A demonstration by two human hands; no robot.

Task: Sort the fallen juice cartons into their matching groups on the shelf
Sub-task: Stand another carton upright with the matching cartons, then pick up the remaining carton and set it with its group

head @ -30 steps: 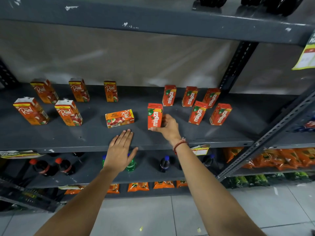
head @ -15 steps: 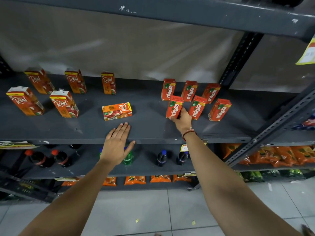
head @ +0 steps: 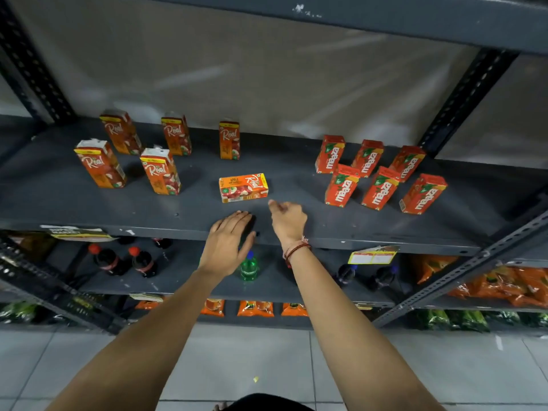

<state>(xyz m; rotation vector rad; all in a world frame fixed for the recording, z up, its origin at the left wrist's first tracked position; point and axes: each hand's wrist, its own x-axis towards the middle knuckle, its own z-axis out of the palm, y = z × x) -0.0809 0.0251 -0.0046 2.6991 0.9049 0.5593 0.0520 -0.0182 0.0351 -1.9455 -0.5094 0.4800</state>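
One orange Real apple carton point(head: 243, 187) lies on its side in the middle of the grey shelf point(head: 89, 209). Several Real cartons point(head: 160, 170) stand upright to its left. To the right stand several red Maaza cartons point(head: 341, 185) in two rows. My left hand point(head: 229, 241) rests flat on the shelf's front edge, fingers together, holding nothing. My right hand point(head: 287, 219) hovers just right of and below the fallen carton, fingers loosely curled and empty, with a red thread band at the wrist.
A dark shelf board point(head: 326, 16) hangs overhead. Slotted uprights point(head: 465, 93) stand at the back right and left. Below are cola bottles point(head: 109, 259), a green bottle point(head: 248, 266), orange snack packs point(head: 504, 286) and a yellow price tag point(head: 372, 256).
My right hand stood a Maaza carton in the front row of the right group, let go, and moved left toward the fallen Real carton. The left hand stayed on the shelf edge.
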